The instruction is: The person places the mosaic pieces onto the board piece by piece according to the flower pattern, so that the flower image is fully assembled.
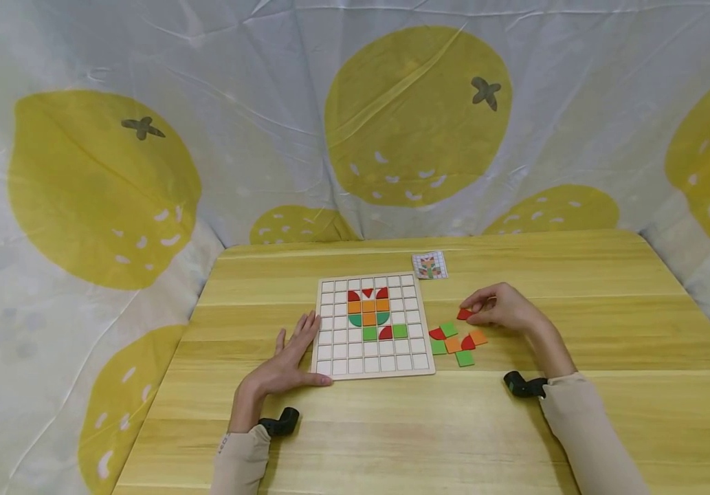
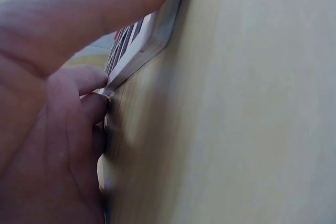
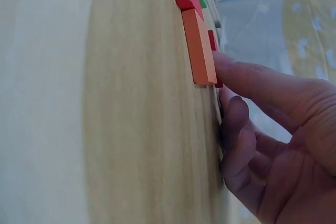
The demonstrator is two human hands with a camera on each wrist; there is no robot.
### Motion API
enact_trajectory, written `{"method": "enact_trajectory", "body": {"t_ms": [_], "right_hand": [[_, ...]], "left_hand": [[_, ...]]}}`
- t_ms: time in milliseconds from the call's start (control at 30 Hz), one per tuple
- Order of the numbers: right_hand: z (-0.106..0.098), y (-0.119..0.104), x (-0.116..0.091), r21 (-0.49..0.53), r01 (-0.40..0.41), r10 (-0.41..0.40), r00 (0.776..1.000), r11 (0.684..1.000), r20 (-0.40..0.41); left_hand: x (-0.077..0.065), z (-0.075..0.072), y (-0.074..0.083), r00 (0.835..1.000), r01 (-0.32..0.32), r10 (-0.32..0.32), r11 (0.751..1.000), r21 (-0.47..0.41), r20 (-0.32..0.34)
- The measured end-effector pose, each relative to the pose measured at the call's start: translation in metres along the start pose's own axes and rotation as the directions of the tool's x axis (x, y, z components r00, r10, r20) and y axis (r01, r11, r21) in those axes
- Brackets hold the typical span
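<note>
A square wooden grid board [image 1: 342,351] lies on the table, bearing red, orange and green tiles, among them a light green square [image 1: 400,331] at the right of the lowest row. My left hand [image 1: 283,368] rests at its near left corner, thumb along the front edge and extended fingers touching the left side. To the right of the board, my right hand [image 1: 504,307] pinches a small red tile [image 1: 464,314] between thumb and fingers, low over the table. In the right wrist view an orange tile [image 3: 198,48] partly hides that red one.
Several loose tiles, including an orange tile [image 1: 452,345] and a green tile [image 1: 464,358], lie beside the board's right edge. A small pattern card [image 1: 441,258] sits at the board's far right corner. A lemon-print cloth [image 1: 256,137] hangs behind the table [image 1: 392,440].
</note>
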State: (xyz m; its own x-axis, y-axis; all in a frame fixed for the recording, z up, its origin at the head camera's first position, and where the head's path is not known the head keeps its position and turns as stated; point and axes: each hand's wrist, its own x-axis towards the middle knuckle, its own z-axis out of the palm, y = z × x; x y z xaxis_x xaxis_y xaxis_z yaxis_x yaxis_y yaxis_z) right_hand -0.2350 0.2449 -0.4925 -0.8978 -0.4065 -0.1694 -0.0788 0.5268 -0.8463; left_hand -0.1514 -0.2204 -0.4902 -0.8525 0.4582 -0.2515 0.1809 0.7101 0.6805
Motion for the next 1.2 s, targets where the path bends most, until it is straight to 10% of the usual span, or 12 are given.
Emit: {"method": "enact_trajectory", "body": {"t_ms": [367, 633, 1200], "right_hand": [[0.004, -0.001, 0.002, -0.027, 0.009, -0.009, 1.000, 1.000, 0.004], [0.014, -0.014, 0.004, 0.149, -0.007, -0.001, 0.999, 0.989, 0.051], [0.080, -0.059, 0.014, 0.097, 0.074, -0.089, 0.984, 0.993, 0.157]], "left_hand": [[-0.001, 0.000, -0.001, 1.000, -0.006, 0.006, 1.000, -0.005, -0.001], [-0.001, 0.000, 0.000, 1.000, -0.008, 0.008, 1.000, -0.005, -0.003], [-0.001, 0.001, -0.001, 1.000, -0.008, 0.008, 1.000, -0.011, -0.003]]}}
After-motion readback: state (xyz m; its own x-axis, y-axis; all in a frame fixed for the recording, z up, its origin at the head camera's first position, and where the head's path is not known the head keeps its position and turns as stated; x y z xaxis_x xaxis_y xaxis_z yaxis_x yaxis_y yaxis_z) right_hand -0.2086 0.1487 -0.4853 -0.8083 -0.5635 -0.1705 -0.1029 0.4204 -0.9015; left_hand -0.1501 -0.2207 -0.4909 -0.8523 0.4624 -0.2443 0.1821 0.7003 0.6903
